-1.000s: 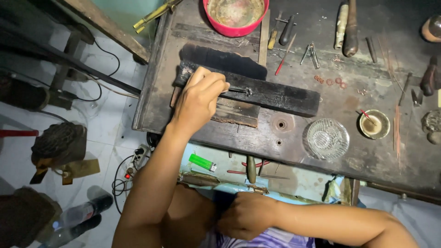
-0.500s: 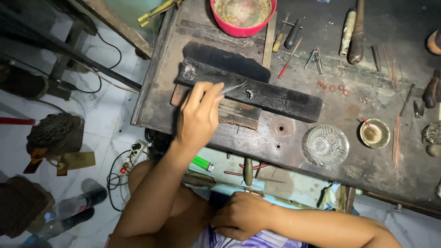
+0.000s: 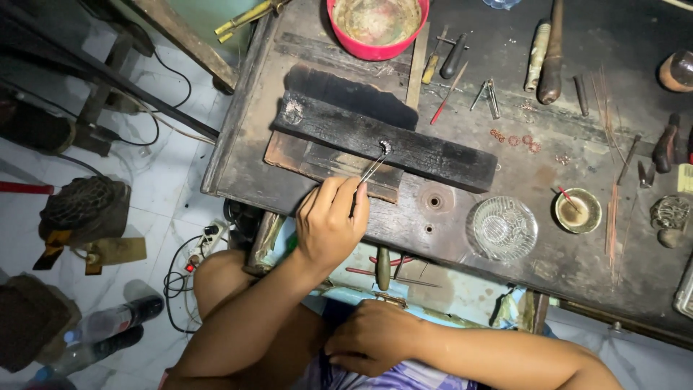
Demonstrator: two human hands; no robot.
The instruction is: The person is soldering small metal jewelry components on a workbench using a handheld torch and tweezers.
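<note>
My left hand [image 3: 332, 224] is over the front edge of a dark wooden workbench [image 3: 238, 144] and pinches thin metal tweezers [image 3: 372, 170]. The tweezer tips reach a small curved metal piece [image 3: 385, 147] that lies on a long charred wooden block [image 3: 440, 153]. Under that block sits a flat brown board [image 3: 310, 160]. My right hand [image 3: 375, 336] rests low in my lap with its fingers loosely curled, and I see nothing in it.
On the bench stand a red bowl [image 3: 375, 25] at the back, a clear glass dish [image 3: 503, 227] and a small brass cup [image 3: 577, 211] to the right. Hand tools [image 3: 548, 50] lie at the back right. Bottles [image 3: 108, 325] and a power strip [image 3: 206, 242] lie on the floor at the left.
My left hand has drawn back from on top of the charred block toward the bench's front edge, now holding the tweezers out to the small metal piece. My right hand has stayed in my lap.
</note>
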